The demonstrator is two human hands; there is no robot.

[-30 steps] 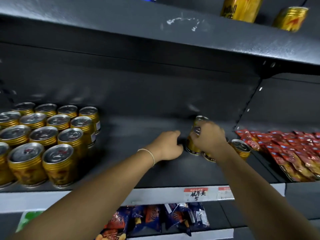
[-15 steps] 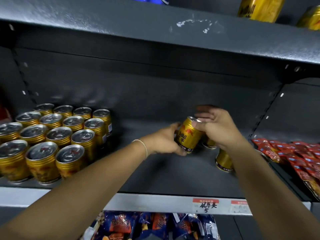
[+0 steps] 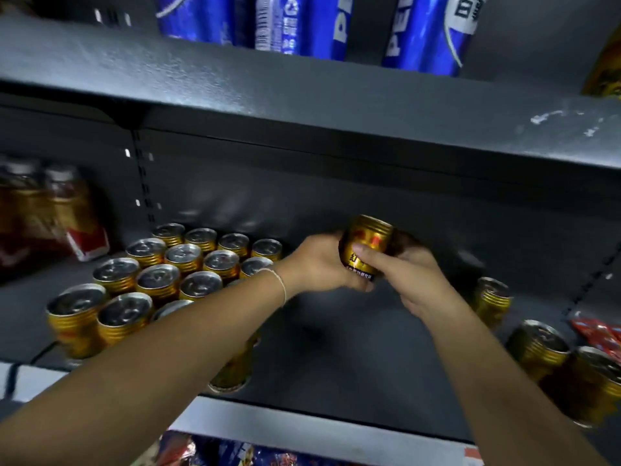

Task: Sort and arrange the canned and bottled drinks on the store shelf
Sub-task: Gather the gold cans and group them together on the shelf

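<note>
A gold can [image 3: 368,245] with red print is held above the dark shelf [image 3: 353,348], tilted a little to the right. My left hand [image 3: 322,264] wraps it from the left and my right hand [image 3: 406,274] grips it from the right, thumb across its front. A block of several upright gold cans [image 3: 174,270] stands in rows on the left of the shelf; my left forearm hides part of the front row. Three loose gold cans stand at the right: one [image 3: 492,299] behind and two [image 3: 537,348] near the front edge.
Blue cola cans [image 3: 292,25] stand on the shelf above, whose front lip [image 3: 302,105] overhangs my hands. Brown bottles [image 3: 57,210] sit at the far left beyond an upright. Red snack packets [image 3: 601,334] lie at the right. Snack bags [image 3: 235,452] fill the shelf below.
The view has swung left and up. Both hands have carried the gold can to the left, away from the loose cans and toward the block of cans.
</note>
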